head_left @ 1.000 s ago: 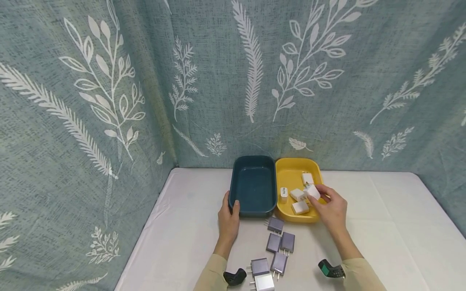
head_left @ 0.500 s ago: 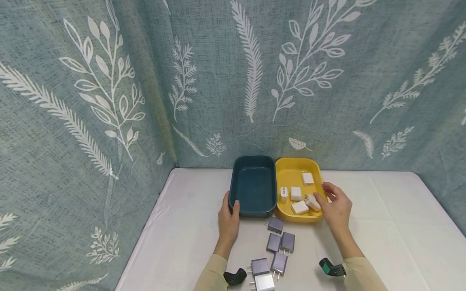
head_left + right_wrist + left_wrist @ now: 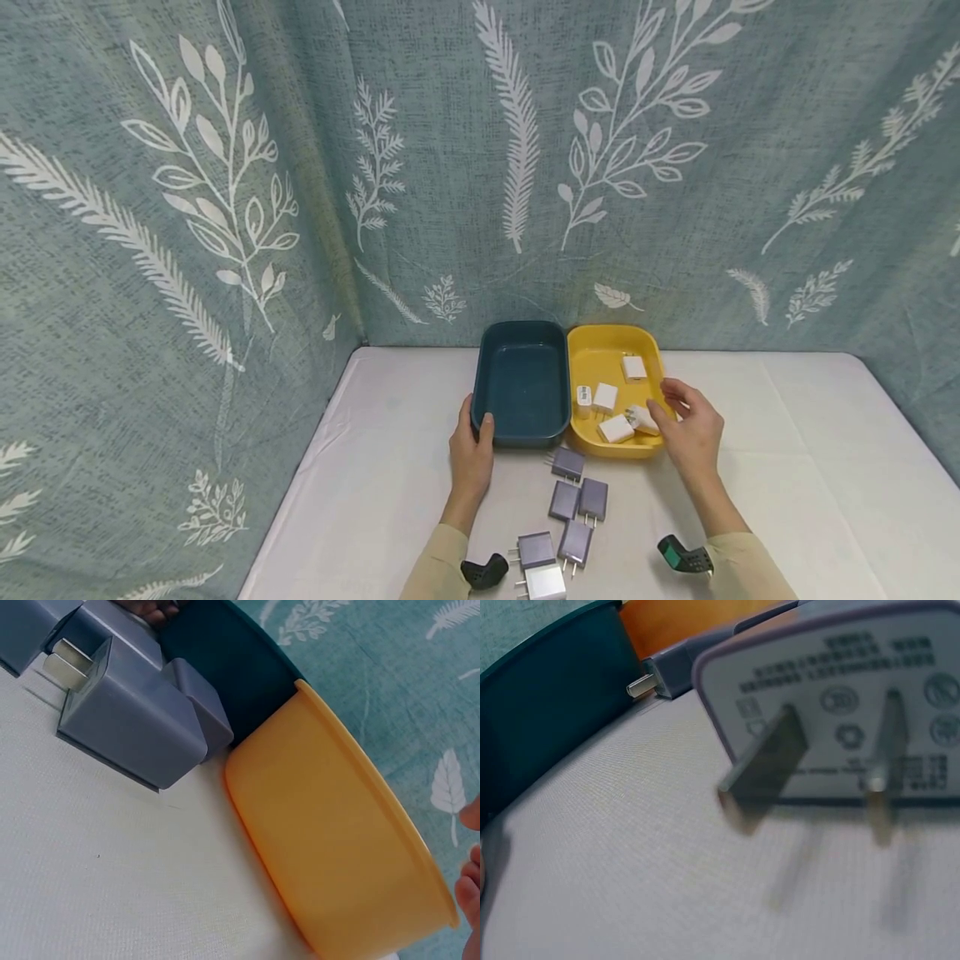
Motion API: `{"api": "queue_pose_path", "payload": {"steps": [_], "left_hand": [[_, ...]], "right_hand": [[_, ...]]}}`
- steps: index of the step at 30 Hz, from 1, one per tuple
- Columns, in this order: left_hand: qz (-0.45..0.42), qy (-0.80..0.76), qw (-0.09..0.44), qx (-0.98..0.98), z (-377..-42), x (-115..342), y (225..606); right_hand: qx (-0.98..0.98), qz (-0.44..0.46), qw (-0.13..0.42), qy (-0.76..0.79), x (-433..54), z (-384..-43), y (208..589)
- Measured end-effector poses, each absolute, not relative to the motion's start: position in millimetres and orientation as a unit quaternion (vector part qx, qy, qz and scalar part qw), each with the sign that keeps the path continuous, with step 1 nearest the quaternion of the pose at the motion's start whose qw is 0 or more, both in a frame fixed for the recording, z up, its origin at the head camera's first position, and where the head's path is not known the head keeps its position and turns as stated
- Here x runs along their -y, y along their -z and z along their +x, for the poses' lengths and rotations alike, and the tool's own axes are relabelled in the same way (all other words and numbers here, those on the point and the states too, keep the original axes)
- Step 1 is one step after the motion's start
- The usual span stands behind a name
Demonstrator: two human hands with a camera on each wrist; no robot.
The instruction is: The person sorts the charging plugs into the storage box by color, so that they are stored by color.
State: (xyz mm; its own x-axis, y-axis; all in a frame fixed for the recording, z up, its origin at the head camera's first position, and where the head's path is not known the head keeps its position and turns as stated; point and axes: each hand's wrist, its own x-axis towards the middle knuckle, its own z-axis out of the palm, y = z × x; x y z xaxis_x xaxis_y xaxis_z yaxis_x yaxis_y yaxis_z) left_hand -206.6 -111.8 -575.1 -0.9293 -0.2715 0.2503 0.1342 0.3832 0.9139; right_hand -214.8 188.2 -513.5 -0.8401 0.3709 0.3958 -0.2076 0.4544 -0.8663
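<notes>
My left hand (image 3: 472, 454) holds the near left corner of a dark blue bin (image 3: 477, 375), thumb over the rim and fingers along the outer side. Over the right rim of a yellow bin (image 3: 611, 332), my right hand (image 3: 693, 425) is loosely bent, thumb and fingertips apart with nothing between them. A white charger plug (image 3: 645, 419) lies in the yellow bin just below the thumb. Several more white plugs lie there too, among them one near the far end (image 3: 633, 367). Nothing shows inside the blue bin.
Several grey-purple charger plugs (image 3: 575, 542) lie on the white tablecloth (image 3: 810, 467) in front of the bins, prongs showing. A paler plug (image 3: 545, 582) is nearest. One plug (image 3: 840, 705) fills much of the left wrist view. Behind hangs a patterned teal curtain (image 3: 450, 167).
My right hand has let go of a white charger plug in the yellow bin and drawn back slightly right. Another white plug there has tipped and shifted left. The left hand stays put.
</notes>
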Motion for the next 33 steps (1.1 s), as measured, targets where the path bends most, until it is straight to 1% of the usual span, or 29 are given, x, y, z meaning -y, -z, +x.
{"api": "queue_pose_path", "payload": {"steps": [8,13,27,33], "left_hand": [[0.042,0.555,0.182,0.811,-206.0,110.6,574.2],[0.041,0.555,0.182,0.811,-205.3,110.0,574.2],[0.045,0.555,0.177,0.811,-204.9,110.8,574.2],[0.037,0.552,0.186,0.812,-207.6,112.0,574.1]], "right_hand": [[0.798,-0.054,0.261,-0.540,-188.2,-209.0,513.4],[0.795,-0.046,0.267,-0.543,-187.7,-205.1,516.0],[0.781,-0.002,0.241,-0.577,-174.9,-191.1,515.1],[0.761,0.011,0.228,-0.607,-167.7,-182.8,513.4]]}}
